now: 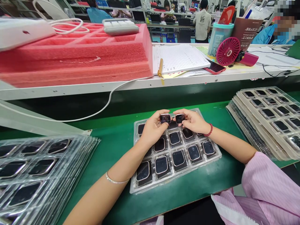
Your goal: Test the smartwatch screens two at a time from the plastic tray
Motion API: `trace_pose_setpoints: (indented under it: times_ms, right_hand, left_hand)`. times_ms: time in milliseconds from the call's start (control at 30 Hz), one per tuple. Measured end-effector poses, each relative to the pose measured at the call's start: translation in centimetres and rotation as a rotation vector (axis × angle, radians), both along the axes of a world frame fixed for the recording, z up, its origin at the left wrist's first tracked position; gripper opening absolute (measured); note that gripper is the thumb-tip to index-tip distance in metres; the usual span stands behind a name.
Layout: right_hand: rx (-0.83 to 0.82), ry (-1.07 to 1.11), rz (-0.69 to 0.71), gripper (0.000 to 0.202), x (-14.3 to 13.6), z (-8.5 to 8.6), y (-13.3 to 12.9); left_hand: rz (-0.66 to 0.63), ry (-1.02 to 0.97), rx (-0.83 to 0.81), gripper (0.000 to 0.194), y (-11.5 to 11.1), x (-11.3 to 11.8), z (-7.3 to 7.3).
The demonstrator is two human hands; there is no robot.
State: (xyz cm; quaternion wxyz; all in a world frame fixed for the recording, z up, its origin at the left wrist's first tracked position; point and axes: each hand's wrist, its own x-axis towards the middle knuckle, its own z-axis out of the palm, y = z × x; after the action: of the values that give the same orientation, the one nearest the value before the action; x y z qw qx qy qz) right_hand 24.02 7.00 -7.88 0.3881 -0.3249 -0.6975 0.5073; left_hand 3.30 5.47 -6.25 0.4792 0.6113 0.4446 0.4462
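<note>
Above the back part of a clear plastic tray (173,173), both hands hold small square watch-like pieces with dark faces. My left hand (153,128) pinches one dark-faced piece (165,118) between thumb and fingers. In my right hand (194,120) is a second dark-faced piece (180,118), held the same way. The two pieces are side by side, a small gap apart, faces toward the camera. Rows of similar pieces, such as one at the front (178,158), lie in the tray's compartments. My hands and forearm hide some compartments at the back and left.
Stacked trays of pieces stand at the left (42,168) and right (269,118) of the green table (112,187). Behind is a white shelf (131,86) with red foam (98,59), papers (180,59), a phone (214,67) and a pink fan (228,51). A white cable hangs below it.
</note>
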Motion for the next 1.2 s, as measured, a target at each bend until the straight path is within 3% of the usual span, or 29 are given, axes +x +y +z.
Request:
trace_pose_setpoints:
  times_ms: [133,300,433,467,567,667,767,867,1033,1200]
  right_hand:
    - [-0.041,0.025,-0.025,0.057,0.0,0.1,0.0]
    - [-0.324,0.272,0.006,0.071,0.3,0.6,0.5]
    - [-0.635,0.431,0.042,0.038,0.8,1.6,1.1]
    - [-0.715,0.459,0.062,0.038,0.9,1.8,1.3]
    - [-0.880,0.518,0.103,0.069,1.3,2.2,1.8]
    - [-0.921,0.547,0.116,0.075,1.5,2.3,2.1]
    - [-0.889,0.530,0.118,0.062,1.6,2.3,1.9]
    - [-0.729,0.470,0.095,0.028,1.2,1.9,1.4]
    - [-0.345,0.234,-0.015,0.055,0.3,0.7,0.8]
    - [-0.037,0.065,-0.060,0.035,-0.1,0.5,0.1]
  left_hand:
    - [-0.012,-0.074,-0.042,0.055,-0.1,0.0,0.1]
    - [-0.081,-0.332,-0.221,0.071,0.3,-0.2,0.3]
    - [-0.109,-0.471,-0.348,0.049,0.9,-0.7,0.7]
    - [-0.109,-0.487,-0.376,0.047,1.1,-0.9,0.8]
    - [-0.116,-0.518,-0.460,0.057,1.5,-1.4,0.9]
    - [-0.108,-0.557,-0.498,0.059,1.7,-1.7,0.9]
    - [-0.108,-0.571,-0.459,0.054,1.5,-1.3,0.8]
    - [-0.085,-0.451,-0.344,0.046,0.9,-0.6,0.6]
    - [-0.049,-0.194,-0.152,0.057,0.1,0.2,0.1]
    - [-0.052,-0.074,-0.047,0.046,-0.1,0.1,0.1]
